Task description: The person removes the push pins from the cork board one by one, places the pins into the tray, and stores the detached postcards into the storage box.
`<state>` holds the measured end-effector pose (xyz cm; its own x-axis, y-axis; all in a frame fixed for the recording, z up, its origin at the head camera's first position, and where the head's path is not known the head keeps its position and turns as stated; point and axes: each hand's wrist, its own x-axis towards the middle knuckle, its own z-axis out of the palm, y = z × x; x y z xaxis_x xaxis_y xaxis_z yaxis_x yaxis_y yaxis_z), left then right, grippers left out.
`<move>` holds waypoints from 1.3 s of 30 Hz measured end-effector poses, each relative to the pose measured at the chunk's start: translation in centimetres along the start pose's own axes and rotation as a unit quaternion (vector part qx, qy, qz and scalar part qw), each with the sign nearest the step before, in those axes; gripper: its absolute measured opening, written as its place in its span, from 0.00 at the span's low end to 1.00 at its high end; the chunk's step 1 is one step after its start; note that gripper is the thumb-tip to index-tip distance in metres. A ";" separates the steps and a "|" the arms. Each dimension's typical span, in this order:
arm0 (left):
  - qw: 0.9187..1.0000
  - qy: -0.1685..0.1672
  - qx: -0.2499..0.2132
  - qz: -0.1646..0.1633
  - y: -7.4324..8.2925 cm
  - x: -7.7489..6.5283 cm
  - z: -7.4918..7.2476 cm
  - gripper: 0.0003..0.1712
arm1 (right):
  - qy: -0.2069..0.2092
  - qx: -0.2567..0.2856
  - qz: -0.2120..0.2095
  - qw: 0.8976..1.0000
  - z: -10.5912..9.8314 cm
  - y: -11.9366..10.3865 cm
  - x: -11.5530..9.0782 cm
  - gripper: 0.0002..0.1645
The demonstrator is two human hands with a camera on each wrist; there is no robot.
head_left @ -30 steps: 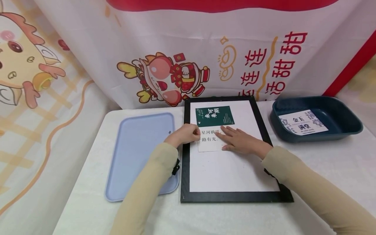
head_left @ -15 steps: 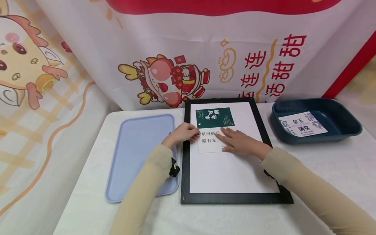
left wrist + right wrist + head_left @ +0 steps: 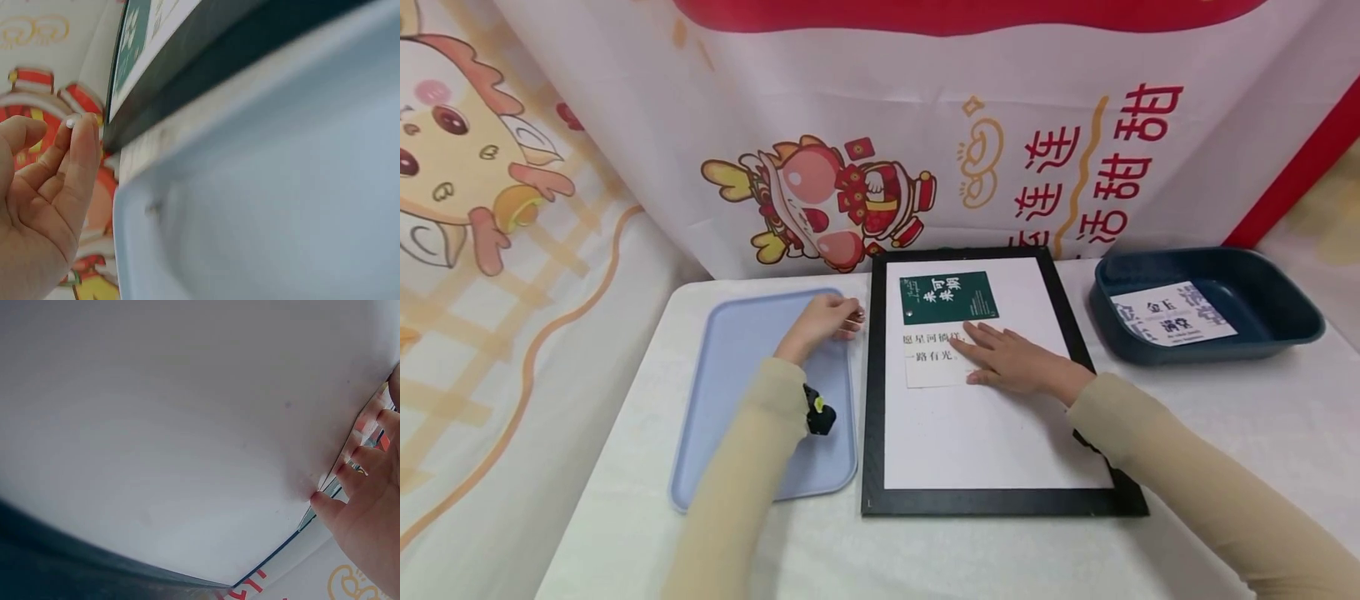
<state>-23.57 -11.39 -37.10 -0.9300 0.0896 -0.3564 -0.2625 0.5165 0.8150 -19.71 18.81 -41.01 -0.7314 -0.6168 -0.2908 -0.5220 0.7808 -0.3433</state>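
Note:
A white card (image 3: 928,372) with printed Chinese characters lies on the white panel of a black-framed board (image 3: 1000,442), directly below a green card (image 3: 947,298). My right hand (image 3: 1011,358) rests with spread fingers over the white card's right part; its fingers (image 3: 325,503) also show against the panel in the right wrist view. My left hand (image 3: 823,323) is over the upper right of the light blue tray (image 3: 737,400). Its fingertips pinch a small white bead-like thing (image 3: 72,121). A small greyish thing (image 3: 153,208) lies on the tray.
A dark teal basin (image 3: 1262,300) holding another card (image 3: 1176,315) stands to the right of the board. The tray lies just left of the board on a white-covered table (image 3: 1000,558). A printed cloth (image 3: 880,92) hangs behind.
My left hand has left the white card's left edge and moved left over the tray, uncovering the card's first characters. My right hand stays in place.

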 end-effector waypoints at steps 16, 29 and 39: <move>0.997 0.044 0.061 -0.008 -3.6 -0.8 -3.4 0.18 | 0.003 0.003 -0.005 1.000 -0.2 -0.1 0.0 0.41; 0.995 0.058 0.082 -0.008 -4.2 -0.7 -2.9 0.15 | -0.002 0.001 0.001 1.000 -0.2 -0.1 -0.1 0.42; 0.992 0.071 0.103 -0.004 -4.5 -0.3 -2.4 0.15 | 0.000 0.005 0.005 1.000 -0.7 -0.5 0.0 0.42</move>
<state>-22.74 -15.81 -39.53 -0.9590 -0.0288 -0.2820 -0.2253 0.6809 0.6969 -19.74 18.43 -40.24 -0.7372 -0.6082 -0.2943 -0.5099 0.7866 -0.3483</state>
